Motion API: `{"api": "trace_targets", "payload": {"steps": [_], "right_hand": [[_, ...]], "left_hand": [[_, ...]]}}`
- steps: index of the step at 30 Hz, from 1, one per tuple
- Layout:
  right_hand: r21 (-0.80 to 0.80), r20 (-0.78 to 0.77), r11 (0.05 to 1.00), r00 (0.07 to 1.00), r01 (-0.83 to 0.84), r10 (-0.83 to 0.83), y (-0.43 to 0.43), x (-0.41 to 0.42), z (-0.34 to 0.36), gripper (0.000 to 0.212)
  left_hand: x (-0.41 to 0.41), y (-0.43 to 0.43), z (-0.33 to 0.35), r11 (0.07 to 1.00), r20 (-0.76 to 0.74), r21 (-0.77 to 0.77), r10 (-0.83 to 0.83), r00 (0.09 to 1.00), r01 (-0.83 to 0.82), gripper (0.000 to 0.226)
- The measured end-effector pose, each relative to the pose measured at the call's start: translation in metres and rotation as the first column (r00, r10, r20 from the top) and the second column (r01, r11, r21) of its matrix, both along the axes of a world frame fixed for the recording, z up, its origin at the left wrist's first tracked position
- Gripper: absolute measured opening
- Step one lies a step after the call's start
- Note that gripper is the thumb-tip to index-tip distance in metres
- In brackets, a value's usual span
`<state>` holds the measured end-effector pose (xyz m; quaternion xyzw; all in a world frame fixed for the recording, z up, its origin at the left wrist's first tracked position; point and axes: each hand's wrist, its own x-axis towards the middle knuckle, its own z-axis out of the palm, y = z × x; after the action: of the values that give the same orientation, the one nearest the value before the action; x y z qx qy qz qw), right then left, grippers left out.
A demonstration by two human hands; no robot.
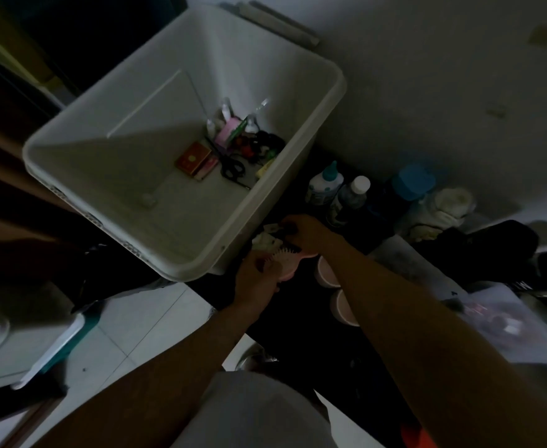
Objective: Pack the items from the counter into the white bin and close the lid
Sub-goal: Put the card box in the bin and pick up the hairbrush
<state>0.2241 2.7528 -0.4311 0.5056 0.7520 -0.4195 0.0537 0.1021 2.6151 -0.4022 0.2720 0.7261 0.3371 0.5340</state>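
Left hand (259, 279) gripping round pink hairbrush (285, 268) over dark counter (285, 334), just near-right of large white plastic bin (104, 176). Right hand (307, 236) curling round small dark object (286, 228), kind unclear. Bin standing open, black scissors (231, 166) and red box (193, 156) lying inside.

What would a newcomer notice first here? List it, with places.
The big white bin fills the upper left, open, with scissors, a red box and small things heaped on its floor. Below its near corner, over the dark counter, the left hand grips a pink hairbrush; the right hand reaches in beside it, grip too dim to tell. Right of the bin stand bottles.
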Motion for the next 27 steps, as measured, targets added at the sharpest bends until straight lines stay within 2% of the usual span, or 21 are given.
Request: {"api": "trace_targets", "payload": {"steps": [5,9,12,20,27], "right_hand": [[0.05,0.011,0.997,0.999,-0.053,0.052,0.002,-0.007,-0.01,0.038],[0.07,0.044,0.996,0.998,-0.058,0.055,0.005,-0.01,-0.017,0.025],[0.088,0.052,0.996,0.998,-0.029,0.025,0.003,-0.01,-0.018,0.023],[0.072,-0.046,0.981,0.983,0.178,-0.175,0.0,0.003,-0.005,0.027],[0.055,-0.188,0.911,0.9,0.41,-0.394,-0.011,0.019,0.029,0.022]], "left_hand": [[-0.002,0.001,-0.003,1.0,0.031,0.017,0.021,0.999,-0.022,0.015],[-0.004,0.002,-0.003,1.0,0.049,-0.001,0.026,0.998,-0.026,0.017],[-0.006,0.003,-0.001,1.0,0.039,-0.013,0.019,0.999,-0.018,0.021],[-0.004,0.004,0.009,0.999,0.047,0.035,-0.008,0.999,0.007,0.017],[-0.008,0.007,0.017,0.999,0.032,0.0,-0.044,0.999,0.044,0.011]]}}
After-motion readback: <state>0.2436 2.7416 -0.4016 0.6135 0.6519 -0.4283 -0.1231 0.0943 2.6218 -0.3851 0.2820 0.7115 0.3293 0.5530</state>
